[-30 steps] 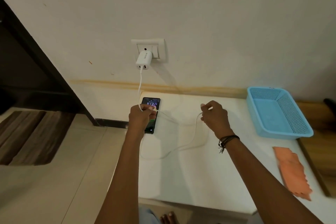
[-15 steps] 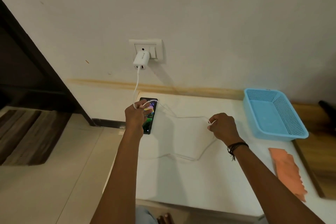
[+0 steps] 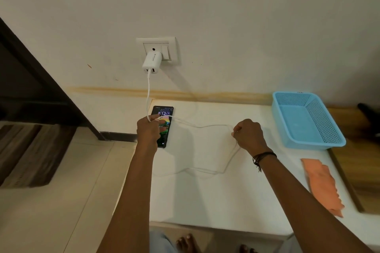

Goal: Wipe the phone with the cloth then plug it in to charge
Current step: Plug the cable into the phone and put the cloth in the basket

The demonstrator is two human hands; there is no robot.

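A black phone [image 3: 164, 116] lies face up at the white table's far left corner, its screen lit and showing 1:12. My left hand [image 3: 148, 131] rests over the phone's left half and pinches the white charging cable [image 3: 148, 92] that hangs from the white charger [image 3: 151, 61] plugged into the wall socket [image 3: 170, 47]. My right hand [image 3: 249, 134] is closed on the same cable farther along, to the right of the phone. The slack loops over the table below both hands. The orange cloth [image 3: 321, 185] lies flat near the table's right edge.
A light blue mesh basket [image 3: 329, 129] stands at the table's far right. The white table [image 3: 205, 197] has its front edge close to my bare feet [image 3: 188, 242]. Tiled floor and a dark door frame [image 3: 51, 88] lie to the left, a wooden surface [image 3: 362, 170] to the right.
My right hand has drawn the cable to the right and toward me, stretching it between both hands. My left hand stays on the phone and cable. The phone has not moved.
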